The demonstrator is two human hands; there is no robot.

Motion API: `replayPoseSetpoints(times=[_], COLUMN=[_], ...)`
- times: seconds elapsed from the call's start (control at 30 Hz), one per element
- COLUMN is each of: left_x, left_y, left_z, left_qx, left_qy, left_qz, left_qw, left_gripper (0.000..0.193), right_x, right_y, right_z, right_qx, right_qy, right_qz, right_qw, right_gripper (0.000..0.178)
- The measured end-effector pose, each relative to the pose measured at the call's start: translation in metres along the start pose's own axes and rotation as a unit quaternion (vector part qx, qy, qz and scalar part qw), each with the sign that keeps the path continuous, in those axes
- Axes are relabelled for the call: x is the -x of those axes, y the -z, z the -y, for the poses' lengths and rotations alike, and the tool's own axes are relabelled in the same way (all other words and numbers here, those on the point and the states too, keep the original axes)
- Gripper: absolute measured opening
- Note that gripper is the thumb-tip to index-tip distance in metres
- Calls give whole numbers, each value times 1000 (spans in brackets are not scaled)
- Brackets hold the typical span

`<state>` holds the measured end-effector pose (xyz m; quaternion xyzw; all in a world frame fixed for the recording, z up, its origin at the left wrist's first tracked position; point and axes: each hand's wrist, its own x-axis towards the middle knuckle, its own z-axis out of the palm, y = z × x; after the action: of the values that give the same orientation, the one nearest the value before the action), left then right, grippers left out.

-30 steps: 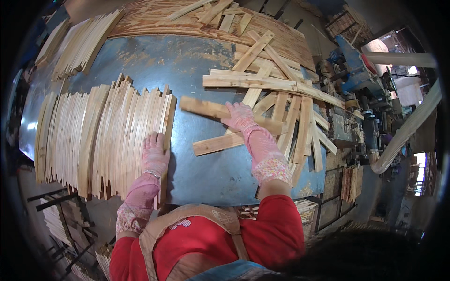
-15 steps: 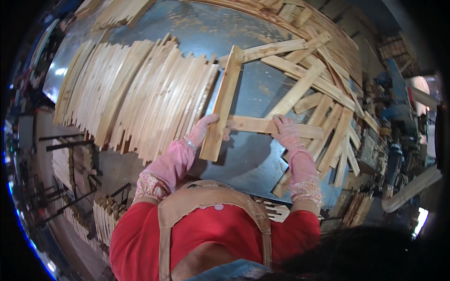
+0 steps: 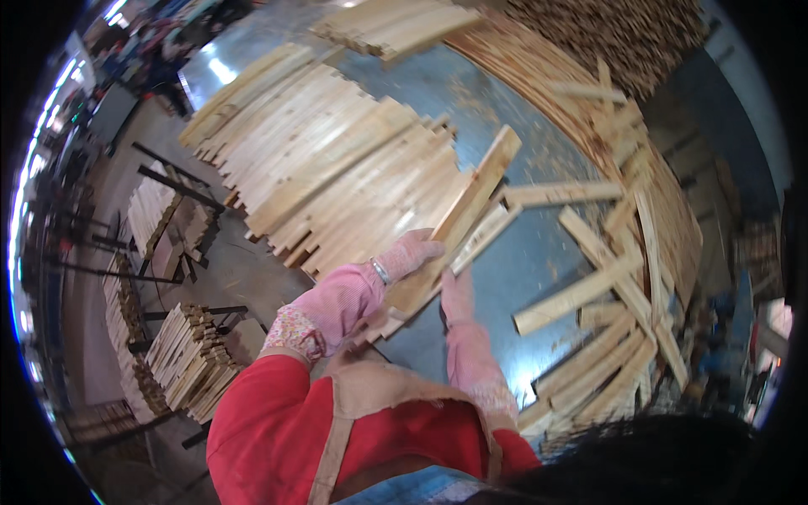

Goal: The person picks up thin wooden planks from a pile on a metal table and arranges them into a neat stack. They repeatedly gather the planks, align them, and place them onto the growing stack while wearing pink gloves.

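Note:
A long wooden board [image 3: 480, 195] stands on edge, slanting across the near side of the table. My left hand [image 3: 412, 254], in a pink glove, is closed over this board from the left. Close along its right side lies a narrower wooden strip [image 3: 486, 240]. Against the lower edge of that strip is my right hand [image 3: 457, 296], also gloved in pink, its fingertips partly hidden and slightly blurred. Left of the board, a wide row of wooden strips [image 3: 337, 151] lies side by side, with uneven ends.
Loose crossed wooden slats [image 3: 581, 295] lie on the right of the blue-grey table [image 3: 551, 151]. A smaller stack of boards [image 3: 396, 25] sits at the far side, next to a plywood sheet [image 3: 522, 80]. Bundled strips [image 3: 198, 358] stand on racks at the lower left.
My right hand has moved left, and the strip it held has swung from crosswise to alongside the board. The board leans further right. The view has turned and shifted.

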<state>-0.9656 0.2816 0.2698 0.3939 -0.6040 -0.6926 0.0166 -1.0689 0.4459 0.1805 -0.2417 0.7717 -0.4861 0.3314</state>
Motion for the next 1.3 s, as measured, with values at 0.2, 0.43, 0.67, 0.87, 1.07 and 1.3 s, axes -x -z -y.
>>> replayPoseSetpoints(times=[0.2, 0.43, 0.67, 0.87, 1.07, 1.3], left_x=[-9, -4, -59, -67, -20, 6], left_y=[233, 504, 588, 305, 33, -29], left_z=[25, -63, -44, -17, 1, 124], left_qx=[-286, -592, -469, -419, -457, -593], left_qy=[-109, 37, -37, -311, -254, -306], left_qz=[-275, -401, -632, -440, 98, 109], left_qw=[912, 698, 616, 730, 847, 737], left_gripper=[60, 56, 76, 48, 34, 61], right_x=[-11, -17, -70, -249, -346, -311], right_y=[9, -10, 56, 151, 158, 229], right_z=[14, -3, -28, 46, 23, -84], right_qx=[67, 183, 237, 15, 98, -111], right_qy=[-62, -88, -145, -191, -311, 23], right_qz=[71, -6, 93, -395, -371, -401], right_qw=[993, 979, 956, 898, 870, 909], right_gripper=[71, 70, 75, 116, 100, 45])
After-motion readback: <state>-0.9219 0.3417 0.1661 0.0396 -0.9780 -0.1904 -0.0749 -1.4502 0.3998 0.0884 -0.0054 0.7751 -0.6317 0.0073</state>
